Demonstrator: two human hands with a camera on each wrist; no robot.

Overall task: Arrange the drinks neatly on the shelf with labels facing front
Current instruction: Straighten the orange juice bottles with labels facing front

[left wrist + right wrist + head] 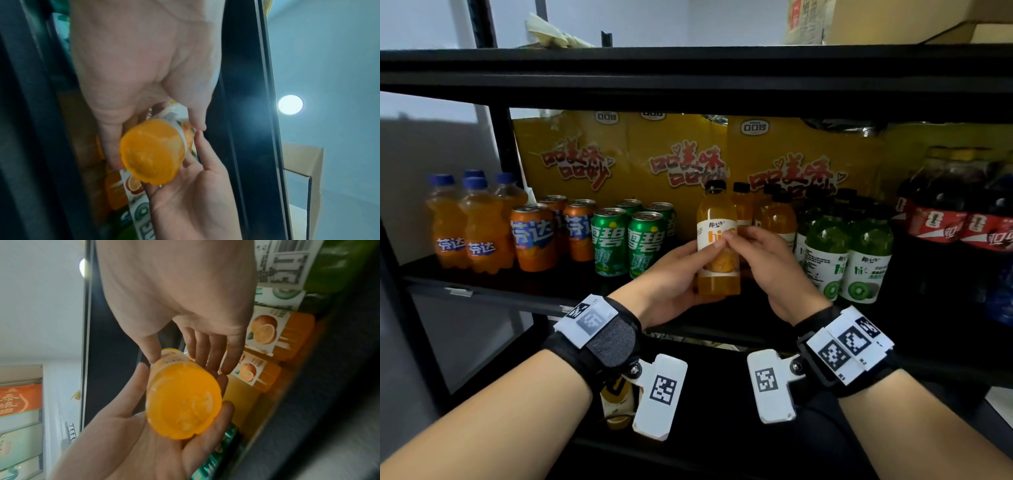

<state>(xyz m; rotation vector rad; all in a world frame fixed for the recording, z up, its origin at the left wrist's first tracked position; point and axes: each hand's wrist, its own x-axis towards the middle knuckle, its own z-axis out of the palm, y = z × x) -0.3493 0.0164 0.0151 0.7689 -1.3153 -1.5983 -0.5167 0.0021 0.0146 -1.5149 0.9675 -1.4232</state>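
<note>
Both hands' grip closes on an orange juice bottle [717, 240] before the black shelf [688, 73], white wall behind.

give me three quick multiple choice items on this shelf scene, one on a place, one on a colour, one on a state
1. Where do the green cans stand?
A. right of the orange cans
B. on the top shelf
C. right of the cola bottles

2. What colour is the held juice bottle's cap?
A. blue
B. black
C. white

3. How is that bottle?
A. lying on the shelf
B. held upright by left hand and right hand
C. uncapped

Key: 1 A, they stand between orange cans and juice bottles; 2 B, the head view shows a black cap; 3 B, both hands hold it.
</note>
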